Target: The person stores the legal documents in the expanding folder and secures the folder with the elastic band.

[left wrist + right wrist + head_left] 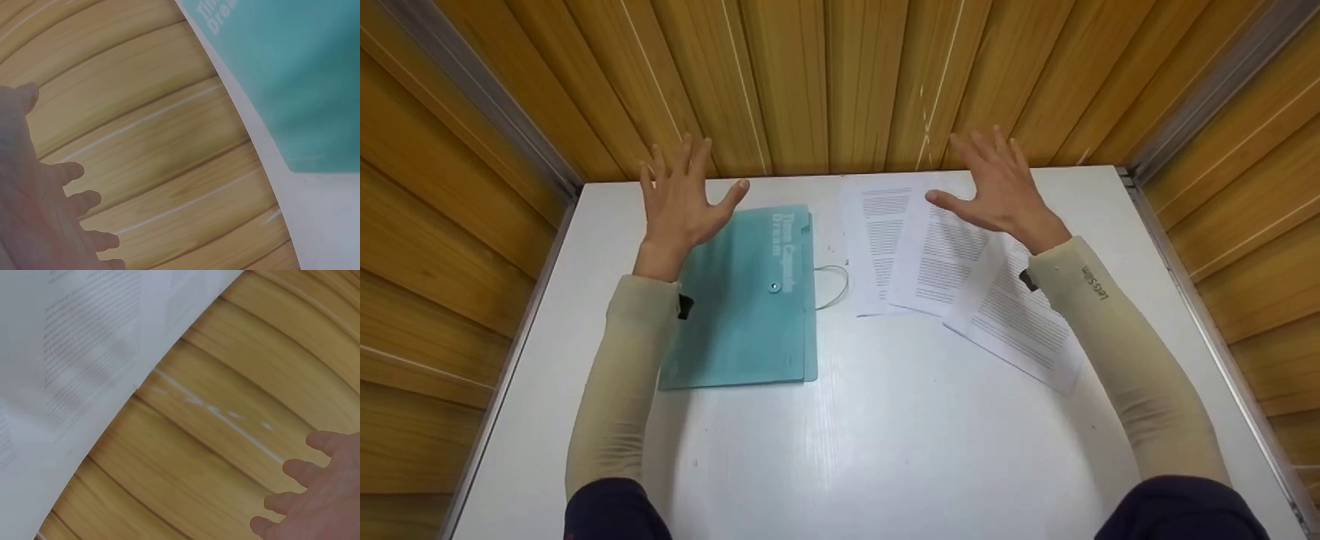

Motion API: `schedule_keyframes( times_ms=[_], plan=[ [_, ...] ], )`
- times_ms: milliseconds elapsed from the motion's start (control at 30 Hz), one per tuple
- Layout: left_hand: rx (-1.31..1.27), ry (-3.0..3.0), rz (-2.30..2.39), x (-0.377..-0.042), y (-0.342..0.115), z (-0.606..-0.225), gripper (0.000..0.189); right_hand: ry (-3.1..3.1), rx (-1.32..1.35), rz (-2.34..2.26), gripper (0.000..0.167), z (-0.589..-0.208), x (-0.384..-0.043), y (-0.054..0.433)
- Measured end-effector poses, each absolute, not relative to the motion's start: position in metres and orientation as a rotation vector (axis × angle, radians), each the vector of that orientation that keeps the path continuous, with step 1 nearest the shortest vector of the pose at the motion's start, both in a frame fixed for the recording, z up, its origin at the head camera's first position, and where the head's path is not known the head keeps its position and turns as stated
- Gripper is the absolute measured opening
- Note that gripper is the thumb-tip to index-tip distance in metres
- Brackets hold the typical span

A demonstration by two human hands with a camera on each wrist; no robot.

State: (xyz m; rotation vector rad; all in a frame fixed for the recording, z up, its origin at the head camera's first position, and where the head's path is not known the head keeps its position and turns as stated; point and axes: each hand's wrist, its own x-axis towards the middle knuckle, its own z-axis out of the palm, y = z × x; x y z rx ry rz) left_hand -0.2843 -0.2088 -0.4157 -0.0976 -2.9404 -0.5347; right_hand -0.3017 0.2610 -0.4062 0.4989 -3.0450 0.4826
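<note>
My left hand is raised with spread fingers above the far left part of the table, holding nothing. Below it lies a teal plastic document folder with white lettering, a round button and a loop of elastic cord at its right side. My right hand, also spread and holding nothing, hovers over the far right part. Three printed sheets lie fanned out beneath and beside it: a left sheet, a middle sheet and a right sheet. In both wrist views the fingers point away from the table.
The white table carries the folder and papers. Wood-patterned panels rise behind its far edge and along both sides. Metal frame bars run along the corners.
</note>
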Motion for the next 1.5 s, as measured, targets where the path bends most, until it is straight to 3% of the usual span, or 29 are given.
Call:
schedule_keyframes(
  times_ms=[500,1500],
  plan=[
    [-0.119,-2.965,-0.668,-0.255,-0.190,-0.432,0.099,-3.027,0.822,0.527,0.113,-0.424,-0.281,0.210],
    [-0.296,-2.993,-0.583,-0.219,-0.158,-0.480,0.091,-2.991,1.149,0.614,0.112,-0.487,-0.256,0.137]
  ],
)
